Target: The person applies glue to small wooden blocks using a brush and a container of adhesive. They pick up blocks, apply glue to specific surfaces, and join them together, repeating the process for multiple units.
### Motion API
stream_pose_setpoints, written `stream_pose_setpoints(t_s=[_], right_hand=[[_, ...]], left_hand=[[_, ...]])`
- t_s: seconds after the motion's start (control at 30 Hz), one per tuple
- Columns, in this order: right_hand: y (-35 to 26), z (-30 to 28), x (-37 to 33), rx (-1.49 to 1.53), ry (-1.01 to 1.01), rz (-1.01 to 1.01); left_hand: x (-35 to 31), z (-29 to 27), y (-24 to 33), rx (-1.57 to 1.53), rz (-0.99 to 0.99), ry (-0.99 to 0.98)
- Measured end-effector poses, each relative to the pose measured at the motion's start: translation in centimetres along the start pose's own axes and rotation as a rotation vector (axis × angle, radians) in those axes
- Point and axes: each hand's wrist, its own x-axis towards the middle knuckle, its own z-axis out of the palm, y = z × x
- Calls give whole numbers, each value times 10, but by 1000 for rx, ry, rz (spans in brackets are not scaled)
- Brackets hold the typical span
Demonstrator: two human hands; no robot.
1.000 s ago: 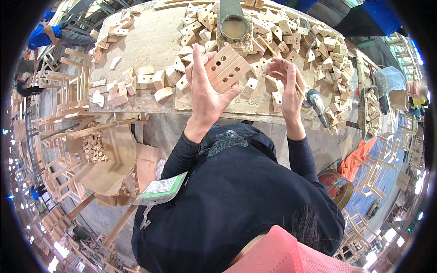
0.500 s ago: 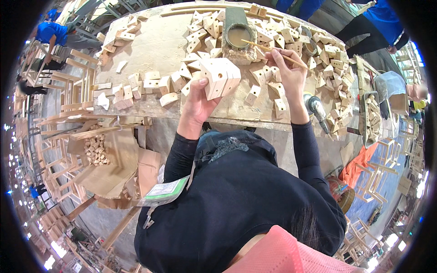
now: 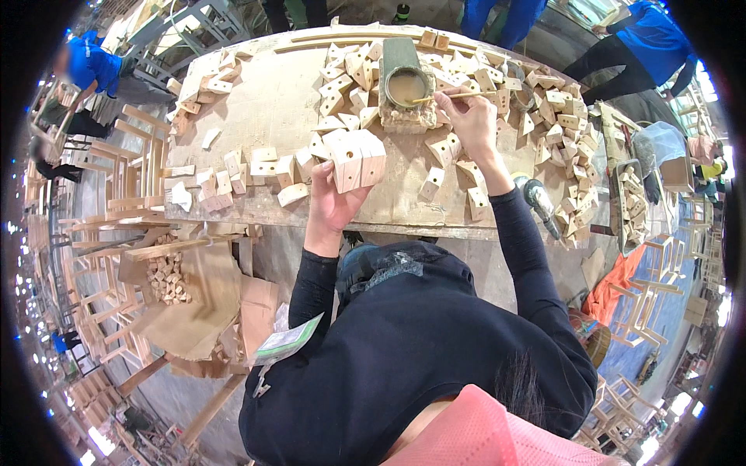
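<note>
My left hand (image 3: 334,206) grips a few pale wooden blocks (image 3: 353,161) pressed side by side, with drilled holes in their faces, above the table's near edge. Between the fingertips of my right hand (image 3: 472,126) is a thin wooden stick (image 3: 466,95), pointing left. Its tip is at the near right rim of a round cup (image 3: 406,87) of tan liquid; whether it touches the liquid I cannot tell. The cup sits against a dark grey-green block (image 3: 400,53) on a crusted base.
Many drilled wooden blocks (image 3: 563,116) cover the worktable (image 3: 272,85), mostly right and centre. A power tool (image 3: 538,200) lies at the near right edge. A cardboard box (image 3: 194,311) of small blocks stands lower left. People in blue (image 3: 653,39) are beyond the table.
My right hand has moved left toward the cup, and the stick now lies flatter with its tip at the near rim. My left hand has shifted slightly left with the blocks. The view has tilted.
</note>
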Motion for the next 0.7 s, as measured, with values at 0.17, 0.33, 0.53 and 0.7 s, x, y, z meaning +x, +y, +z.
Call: stream_pose_setpoints(t_s=[0.17, 0.33, 0.53, 0.7], right_hand=[[17, 10, 4, 365, -31, 150], [16, 11, 0, 786, -23, 344], [36, 9, 3, 1004, 29, 382], [26, 10, -1, 960, 25, 447]], left_hand=[[6, -8, 2, -31, 8, 19], [8, -21, 3, 7, 12, 32], [22, -17, -4, -33, -17, 1], [24, -25, -4, -59, -19, 21]])
